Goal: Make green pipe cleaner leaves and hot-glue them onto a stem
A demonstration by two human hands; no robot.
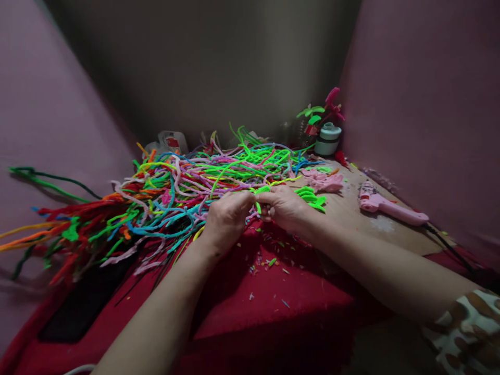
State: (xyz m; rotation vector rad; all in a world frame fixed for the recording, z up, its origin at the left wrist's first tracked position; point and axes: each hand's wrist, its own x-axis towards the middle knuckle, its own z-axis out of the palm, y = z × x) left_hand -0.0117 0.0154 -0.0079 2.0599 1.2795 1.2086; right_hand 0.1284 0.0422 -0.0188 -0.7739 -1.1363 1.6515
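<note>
My left hand (pixel 230 212) and my right hand (pixel 284 207) meet over the near edge of a big heap of pipe cleaners (pixel 187 179) in many colours. Both are closed, fingertips pinching one bright green pipe cleaner (pixel 258 207) between them; a short end of it hangs below the fingers. Part of it is hidden by my hands. Just beyond my right wrist lie several bent green pipe cleaner loops (pixel 310 198), shaped like leaves. Small coloured clippings (pixel 272 262) are scattered on the red cloth (pixel 297 307) beneath my hands.
At right, a pink hot tool with a cord (pixel 394 208) lies on a brown board (pixel 351 226), near pink fuzzy pieces (pixel 322 179). A lidded jar (pixel 328 139) and pipe cleaner flowers (pixel 332 104) stand behind. A dark flat object (pixel 78 307) lies front left. Walls close both sides.
</note>
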